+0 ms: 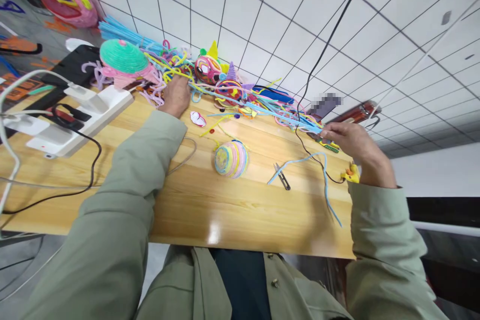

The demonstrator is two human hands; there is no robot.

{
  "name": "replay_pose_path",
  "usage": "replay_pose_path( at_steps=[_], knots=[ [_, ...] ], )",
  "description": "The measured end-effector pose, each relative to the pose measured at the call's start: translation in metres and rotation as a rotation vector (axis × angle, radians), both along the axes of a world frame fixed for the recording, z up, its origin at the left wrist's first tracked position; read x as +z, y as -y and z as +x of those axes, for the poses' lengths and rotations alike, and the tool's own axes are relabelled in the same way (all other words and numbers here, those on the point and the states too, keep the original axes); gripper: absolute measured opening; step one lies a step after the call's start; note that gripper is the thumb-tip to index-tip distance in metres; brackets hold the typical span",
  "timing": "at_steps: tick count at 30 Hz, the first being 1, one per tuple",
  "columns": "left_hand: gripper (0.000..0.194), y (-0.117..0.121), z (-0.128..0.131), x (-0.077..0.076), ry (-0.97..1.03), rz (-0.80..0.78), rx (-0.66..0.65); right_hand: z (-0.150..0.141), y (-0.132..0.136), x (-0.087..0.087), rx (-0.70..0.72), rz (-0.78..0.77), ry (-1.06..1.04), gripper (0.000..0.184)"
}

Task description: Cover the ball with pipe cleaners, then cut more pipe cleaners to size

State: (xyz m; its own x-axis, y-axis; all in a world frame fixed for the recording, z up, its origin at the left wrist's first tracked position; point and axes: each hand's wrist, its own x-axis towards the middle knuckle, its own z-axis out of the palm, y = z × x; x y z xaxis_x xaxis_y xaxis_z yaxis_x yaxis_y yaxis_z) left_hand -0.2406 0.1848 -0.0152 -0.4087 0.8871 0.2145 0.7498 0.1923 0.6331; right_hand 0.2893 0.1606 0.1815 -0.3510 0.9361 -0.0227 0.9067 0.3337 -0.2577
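Observation:
My left hand (pixel 177 96) reaches into a tangle of coloured pipe cleaners (pixel 174 62) at the wall side of the table; its fingertips are hidden there. At the right end of the pile, my right hand (pixel 352 141) pinches the ends of light blue pipe cleaners (pixel 275 110). Between my arms sits a striped pastel ball (pixel 231 159) wound from pipe cleaners. To its right, thread snips (pixel 283 177) lie under a bent light blue pipe cleaner (pixel 326 185). A small white and pink piece (pixel 197 119) lies near my left hand.
A white power strip (pixel 78 120) with plugs and cables takes up the left. Beside it is a green-domed pipe cleaner figure (pixel 123 57). Two colourful pipe cleaner heads (pixel 208 67) stand by the tiled wall. A black cable (pixel 309 77) hangs down to a yellow object (pixel 350 173).

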Motion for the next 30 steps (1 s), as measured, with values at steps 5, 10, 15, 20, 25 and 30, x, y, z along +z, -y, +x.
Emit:
replay_pose_path(
  at_steps=[5,10,15,20,25,30],
  knots=[
    [0.031,-0.001,-0.001,0.004,0.013,0.003,0.036,0.048,-0.003,-0.005,-0.135,0.108,0.100,0.043],
    [0.034,-0.001,-0.007,0.007,0.027,0.020,0.039,0.072,-0.010,-0.019,-0.397,0.065,0.288,0.029],
    [0.051,-0.001,-0.008,0.002,0.038,0.049,0.001,0.035,-0.021,-0.034,-0.377,0.054,0.296,0.020],
    [0.070,0.004,0.000,0.001,0.074,0.068,-0.024,-0.102,-0.022,-0.039,0.111,-0.045,-0.213,0.048],
    [0.053,0.009,0.011,0.012,-0.007,0.015,-0.009,-0.262,-0.010,-0.057,0.257,-0.475,-0.436,0.058],
    [0.047,0.010,0.020,0.021,-0.041,-0.029,0.028,-0.346,-0.004,-0.078,0.265,-0.551,-0.273,0.039]
  ],
)
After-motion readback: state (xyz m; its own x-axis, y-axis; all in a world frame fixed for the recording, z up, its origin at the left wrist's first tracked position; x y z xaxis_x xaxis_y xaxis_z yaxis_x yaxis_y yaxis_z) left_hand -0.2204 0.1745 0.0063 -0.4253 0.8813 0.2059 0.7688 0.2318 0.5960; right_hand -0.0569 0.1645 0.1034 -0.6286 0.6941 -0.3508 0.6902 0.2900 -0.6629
